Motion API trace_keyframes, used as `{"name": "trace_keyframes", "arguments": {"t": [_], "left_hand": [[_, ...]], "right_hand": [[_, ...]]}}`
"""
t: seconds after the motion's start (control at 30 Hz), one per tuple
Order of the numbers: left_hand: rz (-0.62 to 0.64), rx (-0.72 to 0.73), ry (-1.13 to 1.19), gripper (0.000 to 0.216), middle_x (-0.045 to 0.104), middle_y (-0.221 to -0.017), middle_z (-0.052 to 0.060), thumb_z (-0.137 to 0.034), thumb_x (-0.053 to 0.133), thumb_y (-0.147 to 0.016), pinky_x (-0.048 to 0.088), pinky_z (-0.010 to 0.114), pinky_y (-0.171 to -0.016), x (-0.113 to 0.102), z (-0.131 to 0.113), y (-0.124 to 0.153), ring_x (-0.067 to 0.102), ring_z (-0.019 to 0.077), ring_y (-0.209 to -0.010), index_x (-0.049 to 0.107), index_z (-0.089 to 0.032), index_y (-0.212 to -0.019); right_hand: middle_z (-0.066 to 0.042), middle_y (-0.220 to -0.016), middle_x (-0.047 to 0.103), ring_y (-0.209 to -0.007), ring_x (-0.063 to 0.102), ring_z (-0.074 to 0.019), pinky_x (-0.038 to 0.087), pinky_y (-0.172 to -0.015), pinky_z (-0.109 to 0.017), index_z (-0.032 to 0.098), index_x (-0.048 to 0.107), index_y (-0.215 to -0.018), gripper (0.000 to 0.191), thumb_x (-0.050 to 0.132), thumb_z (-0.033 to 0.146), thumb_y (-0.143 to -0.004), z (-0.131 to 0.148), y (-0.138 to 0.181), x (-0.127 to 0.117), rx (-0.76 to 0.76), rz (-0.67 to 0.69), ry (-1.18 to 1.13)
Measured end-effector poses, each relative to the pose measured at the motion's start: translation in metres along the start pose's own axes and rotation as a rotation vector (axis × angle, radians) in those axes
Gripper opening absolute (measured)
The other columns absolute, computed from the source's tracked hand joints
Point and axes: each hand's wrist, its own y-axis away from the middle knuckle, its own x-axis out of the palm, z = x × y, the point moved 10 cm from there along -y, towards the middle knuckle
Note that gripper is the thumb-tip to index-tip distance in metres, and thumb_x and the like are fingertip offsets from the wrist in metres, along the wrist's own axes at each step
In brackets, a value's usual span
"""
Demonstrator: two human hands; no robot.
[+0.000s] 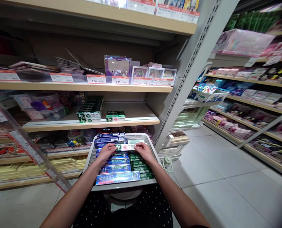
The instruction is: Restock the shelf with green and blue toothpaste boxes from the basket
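Note:
A green and white toothpaste box (pixel 128 147) is held level over the basket, one end in each hand. My left hand (pixel 108 150) pinches its left end; my right hand (pixel 142 149) grips the right end. Below lies a grey plastic basket (pixel 88 161) resting at my lap. Blue toothpaste boxes (pixel 117 178) fill its left side and dark green toothpaste boxes (pixel 141 164) its right. Ahead on the shelf (pixel 131 123) stand a taller stack of green boxes (pixel 90 109) and a lower stack of green boxes (pixel 115 116) to its right.
A higher shelf (pixel 84 86) with price tags carries flat packets and small boxed items. Plastic tubs (pixel 52 106) sit left of the green stacks. A slanted price-tag strip (pixel 27 147) crosses the left side. On the right are a metal upright (pixel 188 69) and a tiled aisle (pixel 214 171).

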Motion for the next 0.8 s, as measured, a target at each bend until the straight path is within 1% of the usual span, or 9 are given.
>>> {"name": "trace_keyframes", "arguments": {"t": [0.07, 0.17, 0.33, 0.4, 0.47, 0.57, 0.63, 0.8], "left_hand": [[-0.026, 0.080, -0.065, 0.049, 0.071, -0.090, 0.008, -0.041, 0.083, -0.061, 0.056, 0.039, -0.084, -0.004, -0.016, 0.001, 0.069, 0.0213, -0.087, 0.062, -0.015, -0.096], [-0.099, 0.240, -0.188, 0.046, 0.070, -0.097, 0.011, -0.041, 0.080, -0.063, 0.054, 0.041, -0.087, -0.009, -0.050, 0.001, 0.068, 0.0240, -0.092, 0.063, -0.014, -0.097], [-0.227, 0.556, -0.338, 0.038, 0.066, -0.113, 0.013, -0.035, 0.067, -0.078, 0.053, 0.041, -0.092, -0.009, -0.116, -0.002, 0.066, 0.0228, -0.101, 0.061, -0.016, -0.110], [-0.286, 0.647, -0.370, 0.037, 0.065, -0.116, 0.012, -0.033, 0.063, -0.081, 0.053, 0.040, -0.092, -0.010, -0.137, -0.004, 0.065, 0.0226, -0.103, 0.060, -0.016, -0.114], [-0.350, 0.702, -0.411, 0.037, 0.064, -0.115, 0.012, -0.032, 0.061, -0.083, 0.053, 0.040, -0.092, -0.013, -0.154, -0.008, 0.065, 0.0225, -0.102, 0.060, -0.016, -0.116], [-0.466, 0.756, -0.525, 0.036, 0.065, -0.112, 0.012, -0.030, 0.059, -0.084, 0.053, 0.042, -0.092, -0.020, -0.170, -0.015, 0.066, 0.0231, -0.098, 0.061, -0.016, -0.117], [-0.521, 0.796, -0.584, 0.033, 0.064, -0.113, 0.012, -0.029, 0.057, -0.085, 0.052, 0.043, -0.093, -0.023, -0.175, -0.019, 0.065, 0.0243, -0.099, 0.062, -0.016, -0.115], [-0.552, 0.854, -0.658, 0.030, 0.062, -0.116, 0.013, -0.029, 0.052, -0.088, 0.049, 0.042, -0.098, -0.023, -0.177, -0.027, 0.060, 0.0260, -0.110, 0.063, -0.017, -0.113]], "right_hand": [[-0.001, -0.075, 0.067, -0.073, 0.065, -0.0193, 0.052, -0.075, -0.034, 0.019, 0.061, -0.085, 0.039, 0.077, 0.046, -0.063, 0.011, -0.002, 0.005, -0.025, 0.009, 0.005], [-0.004, -0.083, 0.067, -0.081, 0.066, -0.0206, 0.053, -0.078, -0.034, 0.019, 0.059, -0.088, 0.038, 0.077, 0.044, -0.064, 0.032, -0.011, 0.012, -0.085, -0.010, 0.003], [-0.006, -0.094, 0.065, -0.090, 0.065, -0.0205, 0.054, -0.085, -0.036, 0.019, 0.057, -0.095, 0.040, 0.077, 0.038, -0.066, 0.074, -0.040, 0.028, -0.253, -0.119, -0.017], [-0.005, -0.096, 0.065, -0.092, 0.065, -0.0198, 0.054, -0.089, -0.037, 0.019, 0.057, -0.097, 0.038, 0.075, 0.037, -0.068, 0.091, -0.053, 0.037, -0.331, -0.152, -0.037], [-0.005, -0.096, 0.065, -0.093, 0.064, -0.0192, 0.054, -0.090, -0.037, 0.019, 0.057, -0.098, 0.036, 0.073, 0.037, -0.071, 0.106, -0.065, 0.046, -0.407, -0.164, -0.038], [-0.005, -0.097, 0.066, -0.093, 0.064, -0.0194, 0.054, -0.090, -0.038, 0.019, 0.058, -0.101, 0.031, 0.069, 0.034, -0.076, 0.122, -0.078, 0.057, -0.493, -0.181, 0.032], [-0.006, -0.100, 0.065, -0.094, 0.063, -0.0200, 0.053, -0.090, -0.038, 0.020, 0.058, -0.102, 0.028, 0.066, 0.032, -0.078, 0.128, -0.084, 0.063, -0.528, -0.203, 0.116], [-0.008, -0.103, 0.063, -0.092, 0.061, -0.0209, 0.052, -0.086, -0.037, 0.019, 0.059, -0.103, 0.024, 0.061, 0.026, -0.081, 0.130, -0.088, 0.066, -0.571, -0.290, 0.284]]}}
